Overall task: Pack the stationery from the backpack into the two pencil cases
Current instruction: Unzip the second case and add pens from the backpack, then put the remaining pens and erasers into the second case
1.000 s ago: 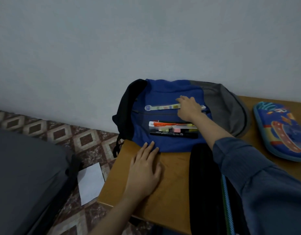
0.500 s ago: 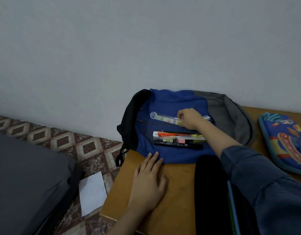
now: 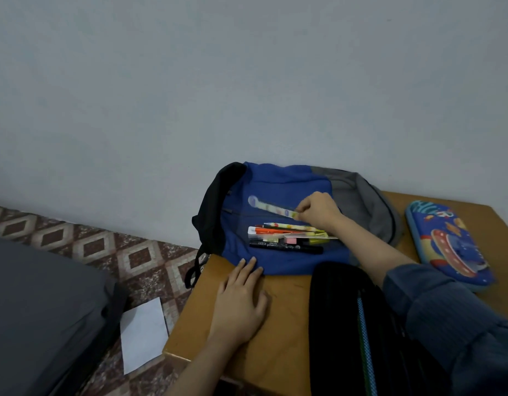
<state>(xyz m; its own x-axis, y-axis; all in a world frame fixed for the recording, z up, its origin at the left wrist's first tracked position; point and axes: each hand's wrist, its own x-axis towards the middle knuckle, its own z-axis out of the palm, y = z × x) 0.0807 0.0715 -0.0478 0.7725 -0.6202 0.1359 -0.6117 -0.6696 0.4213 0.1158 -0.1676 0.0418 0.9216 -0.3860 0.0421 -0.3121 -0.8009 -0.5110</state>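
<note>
I log right hand (image 3: 318, 211) pinching patterned ruler (image 3: 268, 207) on blue backpack (image 3: 287, 181); left hand (image 3: 241, 304) flat, fingers straight, on table (image 3: 288, 324). Black marker (image 3: 287, 247) lies on backpack.

Pens (image 3: 275, 230), a black marker (image 3: 285, 247) and a patterned ruler (image 3: 271, 207) lie on the flat blue backpack (image 3: 290, 178); black pencil case (image 3: 341, 310) in front, blue pencil case (image 3: 450, 244) beside it.
</note>
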